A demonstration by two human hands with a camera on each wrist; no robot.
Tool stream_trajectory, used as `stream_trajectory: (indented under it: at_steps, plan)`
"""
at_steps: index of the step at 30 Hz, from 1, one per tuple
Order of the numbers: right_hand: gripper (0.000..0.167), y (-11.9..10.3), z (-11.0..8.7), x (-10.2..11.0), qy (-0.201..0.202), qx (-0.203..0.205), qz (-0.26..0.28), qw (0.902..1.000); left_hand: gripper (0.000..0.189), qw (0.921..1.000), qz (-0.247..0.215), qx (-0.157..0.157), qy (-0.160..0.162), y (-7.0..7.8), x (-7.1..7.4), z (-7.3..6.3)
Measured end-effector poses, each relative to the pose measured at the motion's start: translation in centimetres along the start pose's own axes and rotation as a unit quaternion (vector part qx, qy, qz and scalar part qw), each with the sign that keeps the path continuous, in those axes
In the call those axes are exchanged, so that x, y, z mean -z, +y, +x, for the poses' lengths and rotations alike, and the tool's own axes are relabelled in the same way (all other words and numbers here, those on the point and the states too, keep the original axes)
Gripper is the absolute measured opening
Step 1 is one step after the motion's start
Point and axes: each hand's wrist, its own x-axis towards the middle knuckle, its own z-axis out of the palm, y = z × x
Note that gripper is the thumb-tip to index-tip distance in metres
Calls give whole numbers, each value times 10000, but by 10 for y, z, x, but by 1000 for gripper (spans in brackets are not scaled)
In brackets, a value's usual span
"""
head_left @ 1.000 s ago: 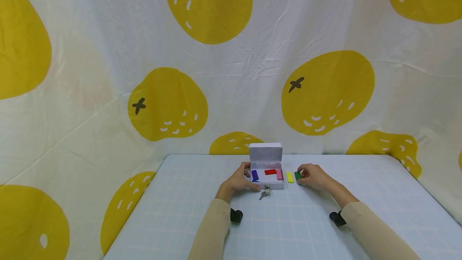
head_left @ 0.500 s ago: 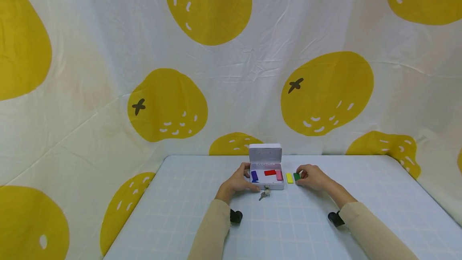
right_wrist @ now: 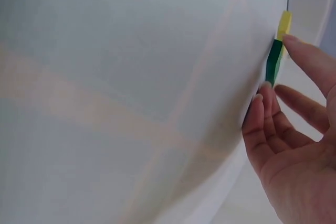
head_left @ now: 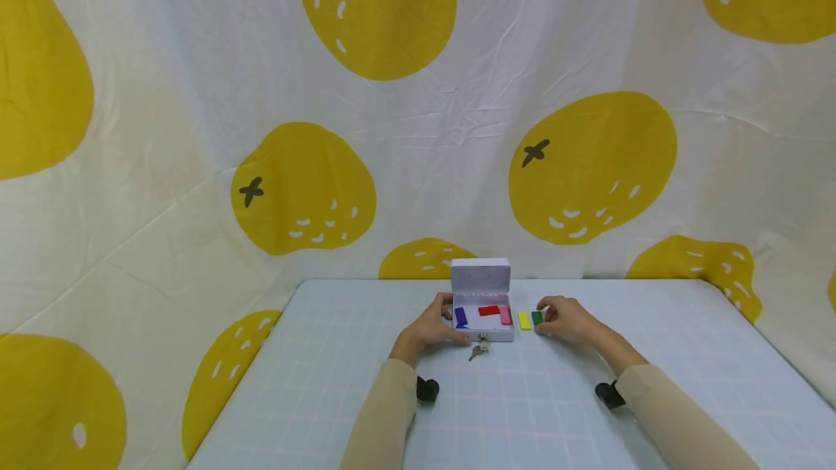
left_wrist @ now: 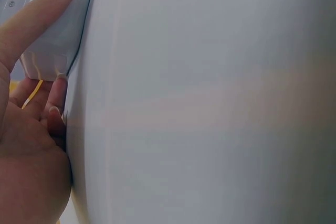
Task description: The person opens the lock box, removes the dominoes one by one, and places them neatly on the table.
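A small white cash box [head_left: 498, 336] stands with its lid [head_left: 480, 281] raised. My left hand [head_left: 432, 323] grips its left front corner, thumb along the front and fingers at the side. In the box lie a blue block [head_left: 461, 316], a red block [head_left: 488, 310] and a pink block [head_left: 506, 315]. To its right, a flat yellow block [head_left: 525, 320] lies on the table. Beside that block is a green block [head_left: 537, 318], which my right hand [head_left: 567, 319] pinches between thumb and fingers. The right wrist view shows the green block [right_wrist: 272, 65] against the yellow block [right_wrist: 284, 24].
Keys [head_left: 477, 352] hang from the lock [head_left: 483, 341] at the box's front. A pale checked cloth covers the table [head_left: 509, 412]. Right behind the table's far edge hangs a curtain [head_left: 457, 187] with large yellow fruit.
The green block has shifted slightly left towards the yellow one, together with my right hand, and more of its top shows. My left hand stays in place at the box.
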Motion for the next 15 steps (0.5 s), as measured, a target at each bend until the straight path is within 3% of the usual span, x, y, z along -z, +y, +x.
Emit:
stream_trajectory:
  at_steps: [7,15]
  plan:
    - [44,1,-3,2,-63,-89,47,9999,93,10000,-22,14,-20,0,-1,0]
    - [50,-3,-11,11,-45,145,-41,9999,95,10000,-20,50,-6,-2,0,2]
